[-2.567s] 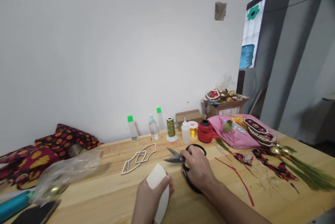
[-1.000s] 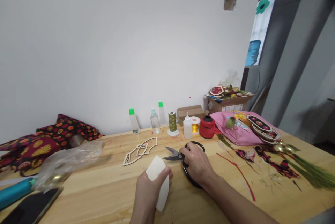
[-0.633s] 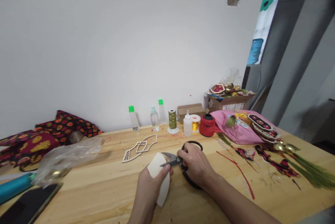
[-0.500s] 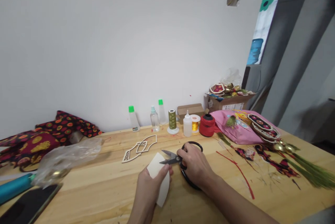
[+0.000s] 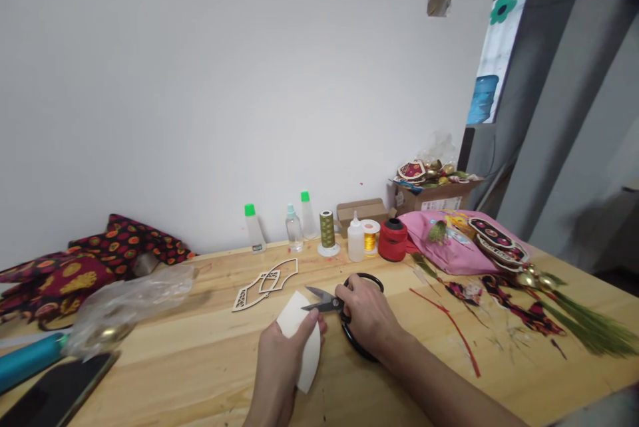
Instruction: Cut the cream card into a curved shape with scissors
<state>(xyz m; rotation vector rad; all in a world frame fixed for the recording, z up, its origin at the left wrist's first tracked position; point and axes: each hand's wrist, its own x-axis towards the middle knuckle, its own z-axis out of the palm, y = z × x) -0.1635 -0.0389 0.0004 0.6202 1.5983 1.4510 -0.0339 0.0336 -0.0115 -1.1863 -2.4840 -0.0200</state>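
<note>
White card (image 5: pixel 310 355), long axis pointing away, is pinched by left hand (image 5: pixel 280 355). Parted scissors (image 5: pixel 329 305), gripped by right hand (image 5: pixel 368 315), are seen overlapping the card's upper right edge

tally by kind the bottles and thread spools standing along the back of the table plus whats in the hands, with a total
Translucent bottles with green caps: 2
Clear bottle with pale blue cap: 1
White nozzle bottle: 1
Thread spools (olive green, yellow, red): 3
Black-handled metal scissors, right hand: 1
Cream curved flat sheet, left hand: 1
Total: 9
</note>
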